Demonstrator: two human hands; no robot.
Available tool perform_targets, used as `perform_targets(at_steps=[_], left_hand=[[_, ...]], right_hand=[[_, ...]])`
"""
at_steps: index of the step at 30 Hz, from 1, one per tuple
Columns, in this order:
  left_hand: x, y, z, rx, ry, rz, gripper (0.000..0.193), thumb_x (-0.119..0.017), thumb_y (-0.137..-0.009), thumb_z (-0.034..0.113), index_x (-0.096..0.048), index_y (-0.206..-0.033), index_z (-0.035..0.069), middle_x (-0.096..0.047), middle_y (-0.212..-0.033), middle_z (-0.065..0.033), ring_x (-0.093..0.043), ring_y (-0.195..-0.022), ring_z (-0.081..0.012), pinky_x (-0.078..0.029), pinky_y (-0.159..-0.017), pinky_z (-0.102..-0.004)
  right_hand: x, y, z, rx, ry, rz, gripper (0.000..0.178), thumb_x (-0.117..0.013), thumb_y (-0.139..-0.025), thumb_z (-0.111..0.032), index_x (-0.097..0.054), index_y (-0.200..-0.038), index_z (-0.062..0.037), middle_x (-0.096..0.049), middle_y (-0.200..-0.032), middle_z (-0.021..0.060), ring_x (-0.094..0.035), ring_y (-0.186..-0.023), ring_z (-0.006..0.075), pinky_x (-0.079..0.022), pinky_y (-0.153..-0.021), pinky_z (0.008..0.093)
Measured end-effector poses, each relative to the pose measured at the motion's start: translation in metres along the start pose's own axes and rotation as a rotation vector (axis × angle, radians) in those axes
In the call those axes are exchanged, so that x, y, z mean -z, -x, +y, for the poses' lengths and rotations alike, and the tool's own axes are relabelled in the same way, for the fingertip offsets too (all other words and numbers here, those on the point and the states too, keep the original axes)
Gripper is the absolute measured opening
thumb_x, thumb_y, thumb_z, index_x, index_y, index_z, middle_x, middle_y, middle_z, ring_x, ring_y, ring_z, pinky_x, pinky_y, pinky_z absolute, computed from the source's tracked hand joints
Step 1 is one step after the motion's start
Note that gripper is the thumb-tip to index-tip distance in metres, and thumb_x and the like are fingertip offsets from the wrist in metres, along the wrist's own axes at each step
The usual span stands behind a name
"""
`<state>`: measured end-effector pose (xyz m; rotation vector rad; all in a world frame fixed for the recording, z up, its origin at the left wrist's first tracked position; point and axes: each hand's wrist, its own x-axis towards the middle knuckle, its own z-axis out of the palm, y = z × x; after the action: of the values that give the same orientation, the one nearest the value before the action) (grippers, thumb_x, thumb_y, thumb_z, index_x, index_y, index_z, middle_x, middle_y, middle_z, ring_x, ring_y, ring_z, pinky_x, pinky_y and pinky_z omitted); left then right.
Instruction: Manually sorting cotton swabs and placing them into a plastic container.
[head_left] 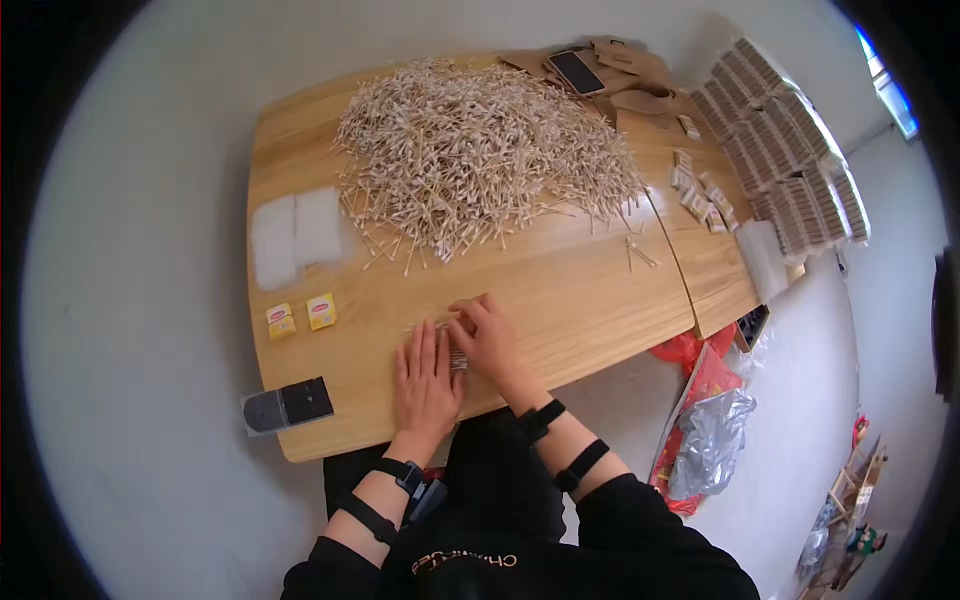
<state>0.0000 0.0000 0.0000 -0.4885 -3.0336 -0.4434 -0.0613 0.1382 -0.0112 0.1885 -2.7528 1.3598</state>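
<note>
Near the table's front edge, a small row of cotton swabs (pixel 458 358) lies between my two hands. My left hand (pixel 428 392) rests flat on the tabletop with its fingers stretched forward, along the left side of these swabs and partly over them. My right hand (pixel 490 345) is bent over their right side, its fingers curled in toward their far ends. Its fingertips overlap the swabs, and part of the row is hidden under both hands. Farther back rises a large heap of loose cotton swabs (pixel 480 150).
Clear plastic bags (pixel 297 235) and two small yellow-white boxes (pixel 321 311) lie at left, near a black flat case (pixel 300 402). A phone (pixel 575 73) sits at the back. Packed swab bundles (pixel 790 150) are stacked at right, beside small packs (pixel 700 195). Stray swabs (pixel 640 253) lie mid-right.
</note>
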Motion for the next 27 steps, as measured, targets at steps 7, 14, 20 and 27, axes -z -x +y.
perform_targets(at_steps=[7,14,20,27], left_hand=[[0.000,0.000,-0.001,0.005,0.014,0.016,0.065,-0.050,-0.090,0.033,-0.031,-0.144,0.001,-0.024,-0.153,-0.0168,-0.018,-0.144,-0.0286,-0.013,-0.116,-0.0499],[-0.002,0.002,-0.002,0.037,0.031,0.042,0.064,-0.050,-0.091,0.036,-0.035,-0.143,0.002,-0.023,-0.154,-0.0166,-0.017,-0.145,-0.0286,-0.013,-0.117,-0.0482],[0.001,0.001,-0.005,0.001,0.031,0.040,0.063,-0.051,-0.090,0.035,-0.036,-0.142,0.003,-0.024,-0.153,-0.0187,-0.018,-0.144,-0.0306,-0.014,-0.117,-0.0483],[0.007,0.002,-0.004,0.001,-0.016,-0.029,0.062,-0.052,-0.088,0.033,-0.038,-0.141,0.004,-0.028,-0.151,-0.0182,-0.021,-0.143,-0.0309,-0.016,-0.116,-0.0506]], right_hand=[[0.018,-0.001,0.008,0.072,-0.050,0.271,0.022,-0.065,-0.077,-0.003,-0.067,-0.099,-0.0071,-0.054,-0.094,0.0108,-0.060,-0.070,0.0210,-0.050,-0.066,0.0314],[0.015,-0.015,0.008,-0.069,0.036,0.076,0.012,-0.067,-0.077,-0.008,-0.070,-0.089,-0.0096,-0.059,-0.083,0.0092,-0.062,-0.070,0.0200,-0.051,-0.065,0.0314],[0.011,-0.037,-0.001,-0.097,0.073,-0.242,0.014,-0.067,-0.080,-0.017,-0.070,-0.092,-0.0091,-0.062,-0.080,0.0091,-0.063,-0.073,0.0211,-0.052,-0.068,0.0330],[-0.049,-0.106,-0.030,0.079,0.052,-0.113,0.040,-0.069,-0.079,-0.022,-0.062,-0.117,-0.0132,-0.065,-0.092,0.0128,-0.065,-0.084,0.0248,-0.052,-0.074,0.0360]])
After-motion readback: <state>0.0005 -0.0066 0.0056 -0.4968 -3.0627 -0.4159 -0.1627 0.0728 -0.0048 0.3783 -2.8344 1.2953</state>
